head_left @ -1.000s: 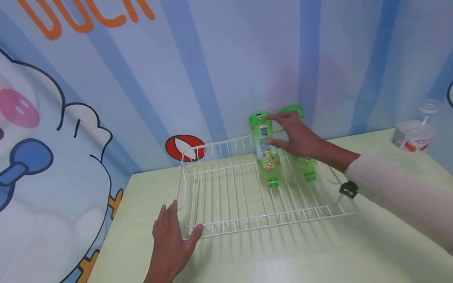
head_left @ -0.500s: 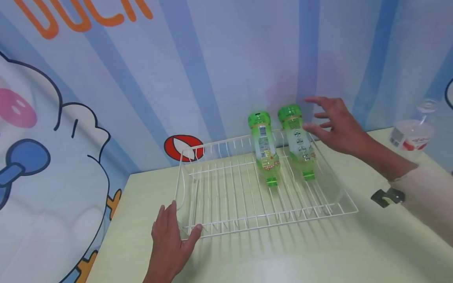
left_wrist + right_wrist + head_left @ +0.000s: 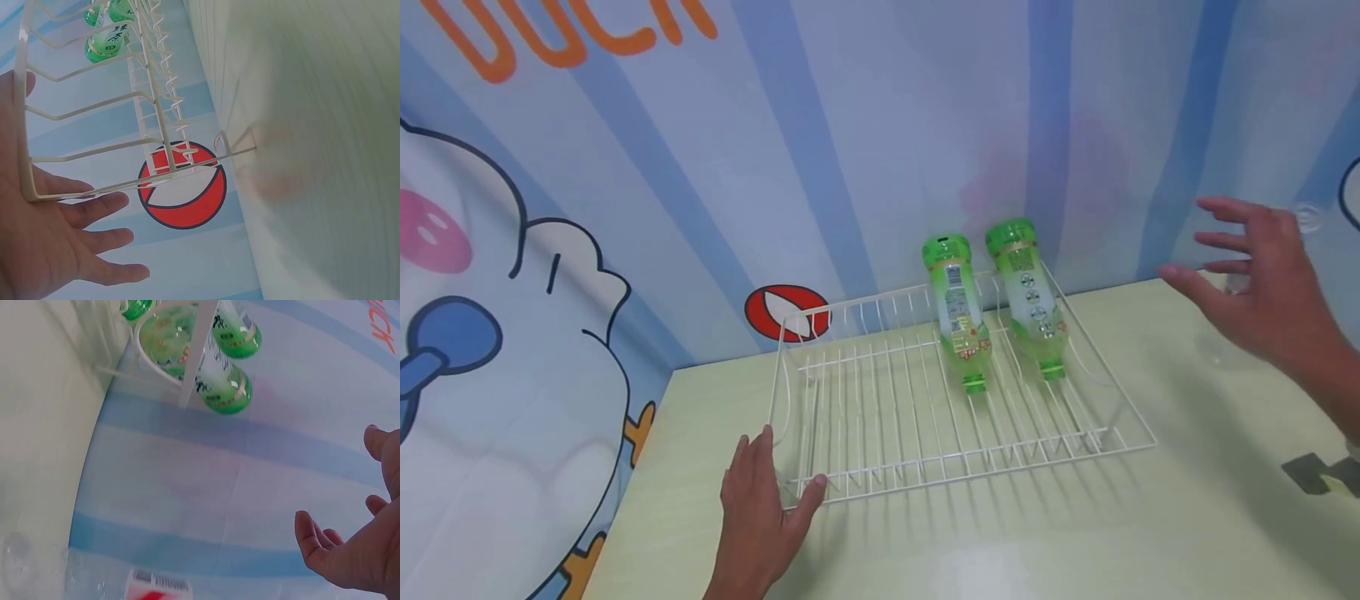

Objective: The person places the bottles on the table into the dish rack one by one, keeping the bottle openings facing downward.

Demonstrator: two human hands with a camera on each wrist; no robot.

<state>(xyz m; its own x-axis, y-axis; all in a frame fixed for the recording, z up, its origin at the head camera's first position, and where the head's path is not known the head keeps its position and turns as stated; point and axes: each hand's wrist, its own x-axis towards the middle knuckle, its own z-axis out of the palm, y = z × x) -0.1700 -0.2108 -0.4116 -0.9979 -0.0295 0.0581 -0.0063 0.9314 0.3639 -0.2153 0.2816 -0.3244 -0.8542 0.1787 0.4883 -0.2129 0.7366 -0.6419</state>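
A white wire dish rack (image 3: 970, 477) stands on the pale tabletop. Two green plastic tea bottles (image 3: 957, 312) (image 3: 1030, 304) lean in its right half, caps down and bases tilted up toward the wall. My left hand (image 3: 760, 508) rests at the rack's left front corner, its fingers straight and the thumb on the rim. To the right of the rack, my right hand (image 3: 1273, 283) hangs in the air with fingers spread, holding nothing. Behind it, mostly hidden, is a clear plastic bottle (image 3: 1307, 218); its red and white label (image 3: 159, 587) shows in the right wrist view.
A blue striped wall (image 3: 880, 150) with cartoon prints rises right behind the rack and the table. Pale tabletop (image 3: 1000, 550) extends in front of the rack and on both sides. A dark strap fitting (image 3: 1303, 473) hangs near my right wrist.
My right hand has moved away from the green tea bottles, out to the right, over toward the clear bottle. Both tea bottles stay leaning in the rack, and my left hand keeps its place.
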